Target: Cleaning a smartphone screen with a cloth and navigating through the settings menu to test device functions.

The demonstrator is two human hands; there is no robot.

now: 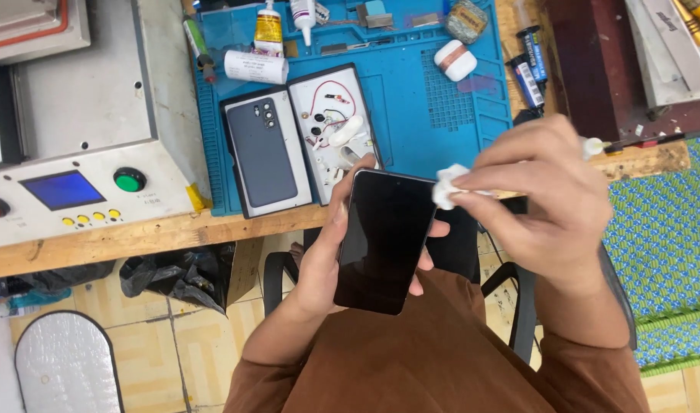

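Observation:
My left hand [323, 256] grips a black smartphone [384, 237] from below, its dark screen facing up, held over my lap just off the wooden bench edge. My right hand [545, 195] pinches a small white wad of cloth or tissue [446, 186] against the phone's upper right corner. On the blue work mat [426, 107] lie a grey phone back cover [263, 153] in a tray and a white tray [336, 130] with small parts and thin wires.
A grey machine [82, 145] with a blue display and a green button sits at the left. Glue tubes [270, 30], a white earbud case [455, 60] and syringes [530, 65] lie on the mat's far side. A green woven mat [664, 237] is at right; tiled floor lies below.

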